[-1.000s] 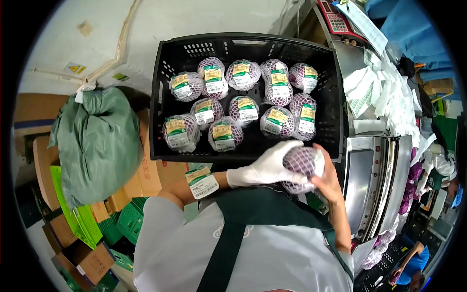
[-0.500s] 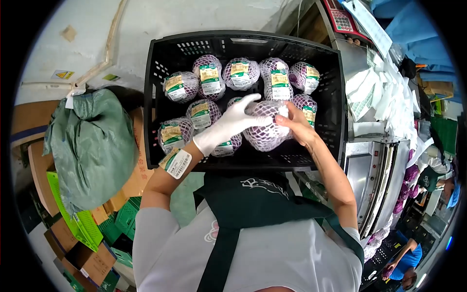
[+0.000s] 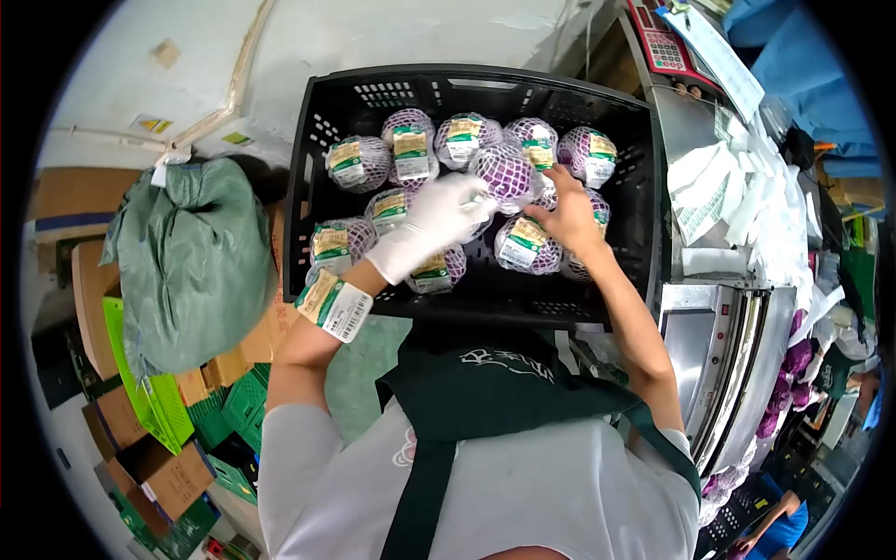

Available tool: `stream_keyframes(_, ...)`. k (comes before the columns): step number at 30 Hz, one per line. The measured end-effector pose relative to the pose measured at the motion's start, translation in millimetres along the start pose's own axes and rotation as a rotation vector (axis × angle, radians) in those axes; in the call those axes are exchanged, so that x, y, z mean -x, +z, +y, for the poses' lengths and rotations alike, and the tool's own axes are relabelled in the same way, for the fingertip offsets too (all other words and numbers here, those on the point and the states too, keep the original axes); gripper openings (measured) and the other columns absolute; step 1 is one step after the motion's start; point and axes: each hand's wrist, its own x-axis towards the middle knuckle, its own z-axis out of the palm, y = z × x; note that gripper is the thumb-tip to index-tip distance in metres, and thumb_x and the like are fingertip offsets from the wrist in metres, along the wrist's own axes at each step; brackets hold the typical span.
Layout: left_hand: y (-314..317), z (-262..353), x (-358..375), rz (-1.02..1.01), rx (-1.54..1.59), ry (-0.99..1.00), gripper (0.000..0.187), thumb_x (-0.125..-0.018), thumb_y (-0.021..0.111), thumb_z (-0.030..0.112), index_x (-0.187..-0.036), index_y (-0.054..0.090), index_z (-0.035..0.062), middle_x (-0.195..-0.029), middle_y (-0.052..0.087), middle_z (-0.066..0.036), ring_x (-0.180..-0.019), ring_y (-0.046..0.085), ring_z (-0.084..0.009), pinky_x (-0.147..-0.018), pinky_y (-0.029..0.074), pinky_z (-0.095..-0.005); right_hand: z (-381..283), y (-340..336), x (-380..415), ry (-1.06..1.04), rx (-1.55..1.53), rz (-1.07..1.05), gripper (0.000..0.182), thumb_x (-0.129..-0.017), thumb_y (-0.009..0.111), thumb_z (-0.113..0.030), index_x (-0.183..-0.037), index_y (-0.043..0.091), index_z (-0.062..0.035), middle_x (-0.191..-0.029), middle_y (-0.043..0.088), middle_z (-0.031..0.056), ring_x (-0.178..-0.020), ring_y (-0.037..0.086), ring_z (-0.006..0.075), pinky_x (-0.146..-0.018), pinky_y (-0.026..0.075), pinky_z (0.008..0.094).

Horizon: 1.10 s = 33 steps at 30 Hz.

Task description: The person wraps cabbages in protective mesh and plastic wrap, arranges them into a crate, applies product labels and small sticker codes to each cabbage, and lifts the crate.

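Note:
A purple cabbage in white foam netting is held over the middle of a black plastic crate. My left hand, in a white glove, is closed at its lower left side, fingers curled against the net. My right hand, bare, is curved at its right side, thumb and fingers around the netting's edge. Below, a labelled cabbage lies close under my right thumb. Several other netted cabbages with green and gold labels, such as one at the back left, surround the hands. Label stickers are stuck on my left forearm.
A steel machine stands right of the crate, with white label backing strips piled behind it and a red scale beyond. Left are a green sack and cardboard boxes. Another person in blue is at far lower right.
The held cabbage has moved away from my body, towards the crate's back row, turning as it goes. A labelled cabbage beneath it has come into view. Both hands have shifted with it.

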Motion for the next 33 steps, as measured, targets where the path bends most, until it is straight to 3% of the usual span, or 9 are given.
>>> stream_keyframes(4,42.6,51.8,24.0,-0.430,-0.169,0.536,0.022,-0.078,0.058,0.027,-0.081,0.062,0.0063,-0.069,0.061,-0.012,-0.065,0.061,-0.0310,-0.059,0.048,-0.0435,-69.0,-61.4,-15.6,0.210,-0.653,-0.363,0.032,-0.081,0.066,-0.009,-0.110,0.056,0.0027,-0.094,0.064,0.0075,-0.081,0.060,0.0109,-0.073,0.049,0.0237)
stream_keyframes(7,79.0,89.8,34.1,-0.525,-0.265,0.946,0.019,-0.069,0.058,0.020,-0.058,0.058,0.0045,-0.053,0.055,-0.012,-0.049,0.057,-0.0277,-0.045,0.043,-0.0396,-101.8,-72.2,-19.2,0.071,-0.894,-0.674,0.039,-0.083,0.065,-0.014,-0.117,0.053,0.0030,-0.104,0.062,0.0103,-0.091,0.059,0.0135,-0.080,0.048,0.0264)
stream_keyframes(11,92.3,139.8,57.0,-0.414,-0.696,1.226,0.014,-0.077,0.054,0.014,-0.070,0.063,0.0051,-0.062,0.058,-0.009,-0.059,0.057,-0.0208,-0.057,0.043,-0.0353,-129.4,-65.4,-19.9,-0.068,-0.733,-1.102,0.047,-0.081,0.064,-0.022,-0.119,0.053,0.0032,-0.109,0.062,0.0107,-0.098,0.057,0.0154,-0.085,0.045,0.0267)
stream_keyframes(15,76.3,139.0,47.9,-0.548,0.048,0.972,0.015,-0.080,0.054,0.016,-0.076,0.064,0.0053,-0.067,0.060,-0.010,-0.065,0.058,-0.0202,-0.061,0.044,-0.0345,-159.5,-93.6,8.1,-0.102,-0.589,-0.950,0.029,-0.074,0.071,-0.019,-0.096,0.066,-0.0018,-0.087,0.066,0.0086,-0.079,0.061,0.0164,-0.067,0.049,0.0272)
stream_keyframes(18,58.2,120.9,32.9,-0.669,0.575,0.702,0.017,-0.083,0.054,0.017,-0.080,0.065,0.0055,-0.070,0.061,-0.010,-0.069,0.059,-0.0197,-0.064,0.045,-0.0339,-160.7,-103.4,44.9,-0.837,-0.407,-0.102,0.017,-0.061,0.065,-0.002,-0.078,0.065,-0.0005,-0.076,0.063,0.0116,-0.068,0.062,0.0256,-0.059,0.052,0.0343)
stream_keyframes(21,68.3,71.0,26.9,-0.495,0.604,0.310,0.018,-0.086,0.054,0.018,-0.084,0.066,0.0056,-0.074,0.063,-0.011,-0.073,0.060,-0.0192,-0.066,0.045,-0.0333,-174.4,-154.6,62.8,-0.925,-0.613,-0.168,0.017,-0.063,0.062,0.001,-0.079,0.064,-0.0004,-0.075,0.063,0.0089,-0.064,0.062,0.0221,-0.059,0.051,0.0320)
stream_keyframes(23,77.3,31.2,33.9,-0.318,0.504,-0.085,0.024,-0.089,0.055,0.022,-0.098,0.064,0.0024,-0.085,0.065,-0.011,-0.084,0.060,-0.0174,-0.074,0.046,-0.0311,-163.4,-169.7,49.4,-0.719,-0.626,-0.061,0.015,-0.068,0.067,-0.002,-0.083,0.065,-0.0012,-0.073,0.062,0.0085,-0.063,0.061,0.0182,-0.058,0.051,0.0283)
stream_keyframes(27,40.9,11.1,97.3,-0.178,0.892,-0.136,0.023,-0.086,0.059,0.014,-0.099,0.061,-0.0042,-0.085,0.065,-0.006,-0.081,0.061,-0.0124,-0.075,0.047,-0.0250,-111.3,-91.1,-36.2,0.093,-0.637,-0.154,0.039,-0.065,0.079,-0.026,-0.091,0.065,-0.0007,-0.072,0.063,0.0127,-0.062,0.061,0.0164,-0.060,0.049,0.0268)
stream_keyframes(33,6.8,7.4,132.9,0.227,0.670,-0.301,0.019,-0.085,0.058,0.015,-0.093,0.064,-0.0008,-0.079,0.064,-0.005,-0.071,0.058,-0.0098,-0.067,0.046,-0.0227,-43.9,14.3,-67.0,-0.008,0.370,-0.064,0.080,-0.054,0.077,-0.050,-0.118,0.052,-0.0075,-0.095,0.062,0.0166,-0.094,0.056,0.0324,-0.075,0.047,0.0426)
